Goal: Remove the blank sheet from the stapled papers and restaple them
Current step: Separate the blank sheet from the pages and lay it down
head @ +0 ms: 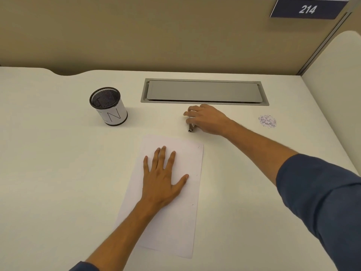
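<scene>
The left hand [162, 178] lies flat, fingers straight, pinning the papers [175, 222] to the worktop [58, 173]; the right hand [207, 119] curls over a small metal tool [191, 127] (staple remover, likely). Next: bring it to the stapled corner.

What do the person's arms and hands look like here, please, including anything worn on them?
Both hands are bare: the left hand and the right hand show no gloves, rings or watch. Each forearm is uncovered, with a dark blue sleeve pushed up, broad on the right arm and only a cuff edge visible on the left.
</scene>
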### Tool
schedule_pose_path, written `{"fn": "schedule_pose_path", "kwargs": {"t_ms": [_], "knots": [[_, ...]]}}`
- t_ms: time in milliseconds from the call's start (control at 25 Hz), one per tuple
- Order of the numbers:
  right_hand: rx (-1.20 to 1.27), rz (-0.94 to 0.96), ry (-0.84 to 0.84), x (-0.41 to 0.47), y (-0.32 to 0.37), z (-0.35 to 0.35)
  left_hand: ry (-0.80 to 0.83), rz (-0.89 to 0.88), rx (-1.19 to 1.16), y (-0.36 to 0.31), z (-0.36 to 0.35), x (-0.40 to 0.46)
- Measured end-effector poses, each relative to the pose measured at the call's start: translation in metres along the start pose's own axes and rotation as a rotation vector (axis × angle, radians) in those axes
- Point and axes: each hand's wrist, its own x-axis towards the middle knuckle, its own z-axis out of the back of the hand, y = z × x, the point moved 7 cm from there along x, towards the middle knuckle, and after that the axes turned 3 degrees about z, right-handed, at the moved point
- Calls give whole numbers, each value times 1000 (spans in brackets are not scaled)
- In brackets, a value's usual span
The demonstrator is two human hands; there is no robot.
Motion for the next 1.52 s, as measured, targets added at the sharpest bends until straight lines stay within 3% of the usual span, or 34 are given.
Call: {"fn": "schedule_pose_path", "kwargs": {"t_ms": [120, 280, 440, 600, 760, 880, 1080, 1200, 1400, 1520], "knots": [[-32, 32, -50, -11, 5, 1, -17, -28, -21, -9, 2, 4], [89, -68, -199, -40, 9, 11, -52, -60, -39, -24, 2, 17], [534, -394, -287, -79, 12, 23, -19, -134, -59, -35, -3, 39], [1227, -744, -476, -117, 27, 16, 70, -211, -28, -34, -11, 46], [1620, -962, -352, -131, 48, -7, 76, -203, -6, -30, -16, 43], [1560, -994, -283, -133, 55, -16, 72, -204, -19, -31, -15, 44], [905, -809, -193, -126, 58, -8, 74, -196, -36, -30, -14, 43], [702, -770, -151, -121, 61, -6, 80, -192, -40, -29, -14, 44], [580, -797, -85, -117, 61, -9, 88, -188, -30, -30, -15, 44], [831, -894, -136, -121, 57, -12, 73, -190, -34, -29, -14, 44]]}}
